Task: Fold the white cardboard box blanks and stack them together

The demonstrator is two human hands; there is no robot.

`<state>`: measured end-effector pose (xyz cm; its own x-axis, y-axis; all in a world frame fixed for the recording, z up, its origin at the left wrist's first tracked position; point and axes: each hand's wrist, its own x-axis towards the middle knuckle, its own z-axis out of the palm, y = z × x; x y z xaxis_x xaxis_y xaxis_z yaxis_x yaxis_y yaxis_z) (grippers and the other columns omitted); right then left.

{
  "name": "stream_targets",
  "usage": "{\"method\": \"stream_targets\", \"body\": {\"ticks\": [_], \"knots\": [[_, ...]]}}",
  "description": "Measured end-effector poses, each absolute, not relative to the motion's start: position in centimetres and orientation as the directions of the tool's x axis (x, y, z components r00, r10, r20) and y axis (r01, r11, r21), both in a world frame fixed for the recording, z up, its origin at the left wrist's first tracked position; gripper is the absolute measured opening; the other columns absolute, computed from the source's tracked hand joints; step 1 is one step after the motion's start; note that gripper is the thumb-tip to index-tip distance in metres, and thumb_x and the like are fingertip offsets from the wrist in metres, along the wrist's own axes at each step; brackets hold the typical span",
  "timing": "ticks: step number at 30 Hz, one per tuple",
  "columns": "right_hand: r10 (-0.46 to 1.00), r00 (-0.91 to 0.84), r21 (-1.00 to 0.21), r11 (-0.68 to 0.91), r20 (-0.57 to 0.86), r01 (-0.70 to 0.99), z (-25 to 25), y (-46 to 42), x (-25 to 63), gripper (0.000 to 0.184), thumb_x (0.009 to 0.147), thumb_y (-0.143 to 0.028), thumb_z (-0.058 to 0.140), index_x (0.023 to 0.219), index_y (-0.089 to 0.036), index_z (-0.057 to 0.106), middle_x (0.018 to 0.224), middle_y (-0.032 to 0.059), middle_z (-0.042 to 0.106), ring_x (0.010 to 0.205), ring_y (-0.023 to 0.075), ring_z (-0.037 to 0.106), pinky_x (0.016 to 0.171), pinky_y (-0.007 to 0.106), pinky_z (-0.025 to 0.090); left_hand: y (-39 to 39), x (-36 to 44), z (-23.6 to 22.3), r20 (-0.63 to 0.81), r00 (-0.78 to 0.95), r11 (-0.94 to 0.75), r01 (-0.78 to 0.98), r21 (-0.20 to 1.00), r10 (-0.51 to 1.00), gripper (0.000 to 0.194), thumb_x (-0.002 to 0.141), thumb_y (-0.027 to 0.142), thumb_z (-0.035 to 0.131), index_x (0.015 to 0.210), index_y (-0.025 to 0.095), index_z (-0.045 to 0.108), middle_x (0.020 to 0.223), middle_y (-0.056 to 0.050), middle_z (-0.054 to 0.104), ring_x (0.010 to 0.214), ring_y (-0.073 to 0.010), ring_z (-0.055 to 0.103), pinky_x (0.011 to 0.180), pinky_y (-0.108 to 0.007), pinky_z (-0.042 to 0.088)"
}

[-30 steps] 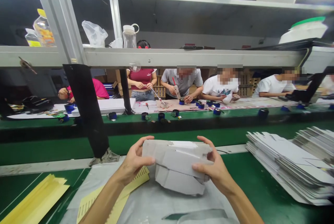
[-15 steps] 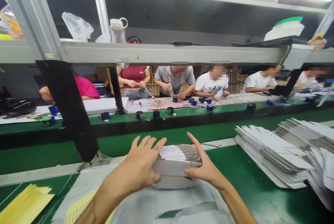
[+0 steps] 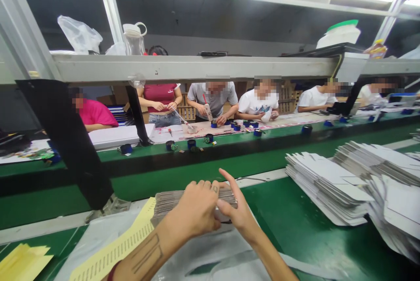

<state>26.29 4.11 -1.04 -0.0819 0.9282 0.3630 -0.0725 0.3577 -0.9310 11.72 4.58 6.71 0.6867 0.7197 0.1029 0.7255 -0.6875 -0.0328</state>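
Note:
A thick stack of flat grey-white cardboard blanks [image 3: 169,201] lies on a pale plastic sheet [image 3: 98,239] in front of me. My left hand [image 3: 197,209] rests knuckles-up on top of the stack, its fingers curled over the far edge. My right hand [image 3: 236,211] presses against the stack's right end, forefinger stretched out and thumb tucked toward the left hand. Both hands hold the stack between them.
Fanned piles of white carton blanks [image 3: 328,185] lie at the right. A perforated yellow sheet [image 3: 118,246] lies left of the stack. A black slanted post [image 3: 70,141] stands at the left. Beyond the green belt [image 3: 197,171], several people work at a table.
The stack went from held up and loosely splayed to squared and laid flat on the plastic sheet. Both hands closed together on top of it. My view swung to the right.

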Motion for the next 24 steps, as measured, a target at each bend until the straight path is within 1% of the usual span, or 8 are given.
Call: {"method": "stream_targets", "body": {"ticks": [2,5,10,13,16,19,22,24], "knots": [[0.92,-0.051,-0.92,0.385,0.389,-0.077,-1.1,4.0,26.1,0.082,0.081,-0.062,0.059,0.145,-0.025,0.024,0.121,0.0075,0.057,0.115,0.0243,0.055,0.105,0.041,0.037,4.7,12.0,6.9,0.115,0.7,-0.701,0.712,-0.03,0.705,0.057,0.063,0.023,0.058,0.119,0.01,0.058,0.103,-0.014,0.067,0.092,-0.0349,0.064,0.074,-0.047,0.053],[0.914,-0.057,-0.913,0.396,0.402,-0.097,-1.0,3.8,26.0,0.08,0.083,-0.06,0.058,0.146,-0.026,0.024,0.124,0.0064,0.056,0.12,0.0235,0.052,0.111,0.041,0.03,4.9,12.2,7.0,0.114,0.697,-0.7,0.714,-0.018,0.708,0.065,0.06,0.021,0.055,0.124,0.011,0.054,0.101,-0.015,0.068,0.085,-0.0363,0.066,0.065,-0.045,0.051],[0.923,-0.053,-0.909,0.364,0.382,-0.204,-1.2,4.0,26.2,0.075,0.081,-0.06,0.062,0.142,-0.025,0.035,0.116,0.0057,0.063,0.116,0.0251,0.055,0.11,0.043,0.032,5.0,12.2,6.8,0.097,0.718,-0.724,0.687,0.063,0.69,0.058,0.06,0.021,0.059,0.117,0.02,0.058,0.111,-0.011,0.07,0.086,-0.036,0.069,0.067,-0.04,0.048],[0.934,0.003,-0.886,0.339,0.357,-0.317,-1.1,4.9,27.5,0.07,0.086,-0.067,0.046,0.139,-0.023,0.035,0.114,0.0092,0.064,0.116,0.0269,0.056,0.102,0.046,0.041,5.5,11.3,7.5,0.154,0.673,-0.69,0.702,0.176,0.724,0.044,0.058,0.023,0.066,0.102,0.019,0.064,0.098,-0.012,0.073,0.084,-0.0388,0.069,0.068,-0.04,0.048],[0.939,0.1,-0.853,0.342,0.33,-0.394,-0.8,5.8,29.7,0.065,0.089,-0.067,0.034,0.139,-0.025,0.032,0.117,0.0104,0.061,0.12,0.0264,0.052,0.098,0.045,0.044,6.7,9.7,9.6,0.317,0.464,-0.561,0.722,0.405,0.827,0.044,0.059,0.033,0.076,0.098,0.018,0.063,0.081,-0.009,0.072,0.076,-0.0393,0.069,0.069,-0.046,0.049],[0.95,0.076,-0.856,0.308,0.304,-0.416,-0.2,5.8,31.0,0.071,0.083,-0.068,0.047,0.138,-0.027,0.032,0.121,0.0101,0.06,0.124,0.0266,0.049,0.1,0.045,0.042,7.7,8.9,11.5,0.467,0.093,-0.439,0.538,0.72,0.88,0.062,0.066,0.05,0.076,0.114,0.018,0.053,0.101,-0.011,0.07,0.092,-0.0336,0.068,0.077,-0.043,0.054],[0.952,-0.084,-0.886,0.24,0.295,-0.396,0.3,5.1,30.4,0.099,0.063,-0.071,0.07,0.142,-0.028,0.031,0.126,0.0103,0.059,0.121,0.03,0.053,0.1,0.048,0.043,7.5,9.7,10.7,0.414,-0.17,-0.379,0.205,0.902,0.894,0.058,0.078,0.053,0.066,0.12,0.018,0.048,0.123,-0.013,0.064,0.104,-0.0258,0.067,0.081,-0.034,0.057],[0.952,-0.18,-0.923,0.174,0.247,-0.344,0.3,4.5,29.6,0.102,0.058,-0.062,0.08,0.142,-0.028,0.034,0.129,0.0111,0.058,0.115,0.0312,0.058,0.097,0.049,0.046,6.7,10.6,8.6,0.308,-0.266,-0.306,0.049,0.951,0.914,0.055,0.075,0.048,0.072,0.117,0.019,0.049,0.12,-0.011,0.066,0.101,-0.025,0.069,0.081,-0.035,0.058]]}}
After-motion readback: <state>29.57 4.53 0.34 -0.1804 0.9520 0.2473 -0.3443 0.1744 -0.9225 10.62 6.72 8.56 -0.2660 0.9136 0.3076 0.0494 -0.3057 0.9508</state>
